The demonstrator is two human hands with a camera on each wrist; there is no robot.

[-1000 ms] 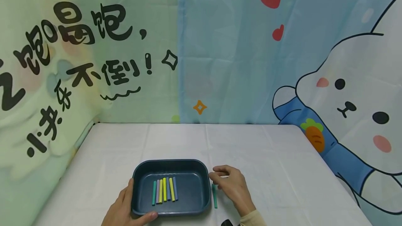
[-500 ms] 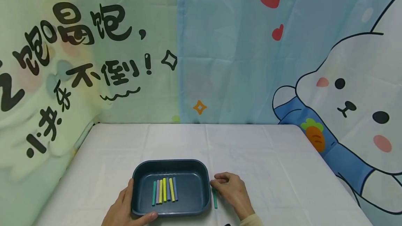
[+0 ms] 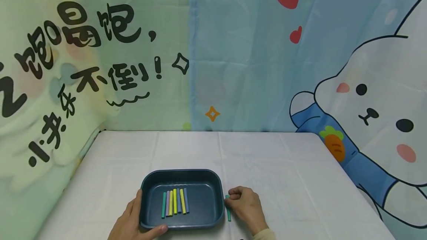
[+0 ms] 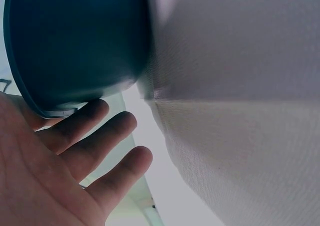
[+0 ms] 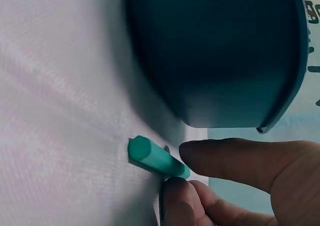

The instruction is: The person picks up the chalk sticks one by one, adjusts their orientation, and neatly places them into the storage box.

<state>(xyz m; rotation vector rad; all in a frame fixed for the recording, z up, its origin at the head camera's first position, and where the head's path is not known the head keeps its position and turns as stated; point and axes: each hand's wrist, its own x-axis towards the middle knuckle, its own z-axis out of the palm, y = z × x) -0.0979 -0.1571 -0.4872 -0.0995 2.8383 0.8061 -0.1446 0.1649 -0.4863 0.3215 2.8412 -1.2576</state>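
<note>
A dark blue rectangular tray (image 3: pixel 205 195) stands on the white cloth, with several coloured chalk sticks (image 3: pixel 175 201) side by side inside it. My left hand (image 3: pixel 130 219) holds the tray's front left corner, its thumb along the front rim and the index finger at the left side. In the left wrist view the other fingers (image 4: pixel 120 173) spread past the wall. Right of the tray, a green chalk stick (image 5: pixel 155 158) lies on the cloth. My right hand (image 3: pixel 246 206) pinches it between thumb and fingertip, covering part of it in the head view.
The white cloth-covered table (image 3: pixel 293 180) extends around the tray. A printed curtain (image 3: pixel 240 66) with a cartoon rabbit and lettering hangs behind and at both sides. The tray wall (image 5: pixel 215 61) rises close beside the right hand's thumb.
My right hand has come down slightly and toward me, from above the green chalk stick's far end onto the stick. The left hand and the tray have stayed put.
</note>
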